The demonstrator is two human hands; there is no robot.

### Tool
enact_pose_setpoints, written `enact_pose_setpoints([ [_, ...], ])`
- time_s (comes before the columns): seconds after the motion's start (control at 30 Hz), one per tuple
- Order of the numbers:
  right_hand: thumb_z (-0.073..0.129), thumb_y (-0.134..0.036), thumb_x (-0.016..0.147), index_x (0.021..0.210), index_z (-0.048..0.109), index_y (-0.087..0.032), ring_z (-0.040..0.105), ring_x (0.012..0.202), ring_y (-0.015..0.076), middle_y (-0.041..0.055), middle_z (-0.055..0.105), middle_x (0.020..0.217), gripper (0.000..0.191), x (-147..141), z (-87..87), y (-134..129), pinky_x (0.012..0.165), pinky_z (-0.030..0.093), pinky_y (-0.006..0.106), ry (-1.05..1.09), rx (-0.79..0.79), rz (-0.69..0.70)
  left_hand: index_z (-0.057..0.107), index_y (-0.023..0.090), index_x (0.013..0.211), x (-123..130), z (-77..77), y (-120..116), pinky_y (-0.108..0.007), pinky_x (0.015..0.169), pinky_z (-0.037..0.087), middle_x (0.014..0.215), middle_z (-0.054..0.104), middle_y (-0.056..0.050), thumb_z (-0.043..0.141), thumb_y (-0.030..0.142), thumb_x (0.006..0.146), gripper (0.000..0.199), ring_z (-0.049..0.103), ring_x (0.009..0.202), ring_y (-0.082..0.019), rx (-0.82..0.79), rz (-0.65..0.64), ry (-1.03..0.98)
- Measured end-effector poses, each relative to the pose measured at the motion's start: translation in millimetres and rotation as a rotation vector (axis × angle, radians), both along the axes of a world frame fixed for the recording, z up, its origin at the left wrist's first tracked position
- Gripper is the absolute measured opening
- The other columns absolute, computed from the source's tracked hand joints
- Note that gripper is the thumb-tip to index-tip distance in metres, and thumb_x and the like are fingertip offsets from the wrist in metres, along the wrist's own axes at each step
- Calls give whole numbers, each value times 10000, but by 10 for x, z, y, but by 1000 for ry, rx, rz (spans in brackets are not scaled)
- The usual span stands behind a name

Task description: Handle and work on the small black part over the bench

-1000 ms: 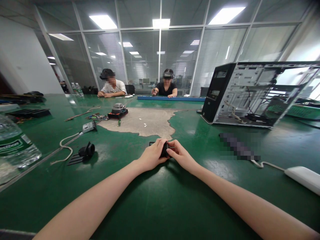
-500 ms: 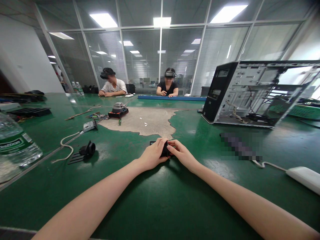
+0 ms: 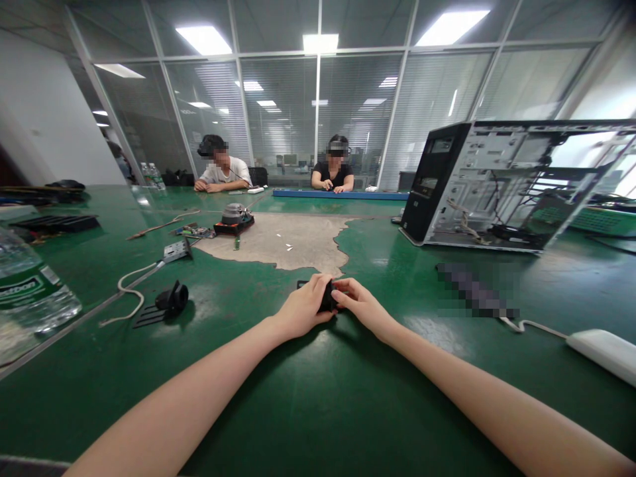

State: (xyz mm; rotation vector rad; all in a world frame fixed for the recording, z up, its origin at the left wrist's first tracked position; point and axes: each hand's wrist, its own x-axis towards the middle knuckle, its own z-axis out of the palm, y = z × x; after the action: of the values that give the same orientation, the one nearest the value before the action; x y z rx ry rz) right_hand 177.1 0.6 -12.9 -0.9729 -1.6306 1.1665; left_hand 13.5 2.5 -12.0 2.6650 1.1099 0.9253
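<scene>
A small black plastic part [image 3: 326, 301] is held between my two hands, low over the green table. My left hand [image 3: 307, 307] is closed around its left side, and a flat black edge sticks out past the fingers. From the other side, my right hand [image 3: 361, 303] grips the part with thumb and fingers. My fingers cover most of it, so its exact kind cannot be made out. A similar black plastic piece with long prongs [image 3: 171, 299] lies on the table to the left of my hands.
On the right stands an open computer case [image 3: 477, 189]. A white power strip [image 3: 601, 354] with a cord is nearer. At left are a water bottle [image 3: 34, 285], a cable [image 3: 130, 291] and a black-and-red heatsink fan [image 3: 234, 218]. Two people sit across the table behind a blue bar [image 3: 340, 195].
My hands keep their grip on the black part with hardly any movement. The view has shifted very slightly.
</scene>
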Motion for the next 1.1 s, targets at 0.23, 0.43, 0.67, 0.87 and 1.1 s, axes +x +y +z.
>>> enact_pose_setpoints([
  [0.23,642,-313,659,874,442,-219,543,846,139,0,564,875,308,33,76,-57,780,426,321,71,-24,108,250,220,1175,-3,14,-8,-391,779,455,1157,393,-85,596,244,686,599,495,985,-229,-8,-3,13],
  [0.43,561,-343,732,913,471,-211,546,830,133,11,563,893,242,14,28,-19,772,431,321,67,-37,38,254,211,1166,-11,28,-3,-379,780,454,1155,399,-85,582,267,704,570,487,992,-226,-2,-6,37],
  [0.67,615,-318,684,929,483,-205,545,858,148,23,563,915,300,47,44,-22,777,437,332,50,-42,82,290,210,1148,-1,77,-21,-390,806,407,1113,447,-66,596,282,691,555,452,939,-225,63,40,106],
  [0.87,601,-318,696,874,474,-218,551,838,134,4,574,881,240,23,98,-65,785,427,320,88,-50,78,307,218,1153,5,75,-29,-422,823,343,1114,473,-64,643,278,645,612,409,954,-255,98,84,117],
  [1.1,553,-339,735,960,480,-203,551,816,136,22,567,897,273,35,6,-17,766,436,323,22,-16,31,267,212,1163,-2,67,-4,-422,940,264,1152,445,-79,609,262,685,590,395,1103,-230,84,-23,81],
])
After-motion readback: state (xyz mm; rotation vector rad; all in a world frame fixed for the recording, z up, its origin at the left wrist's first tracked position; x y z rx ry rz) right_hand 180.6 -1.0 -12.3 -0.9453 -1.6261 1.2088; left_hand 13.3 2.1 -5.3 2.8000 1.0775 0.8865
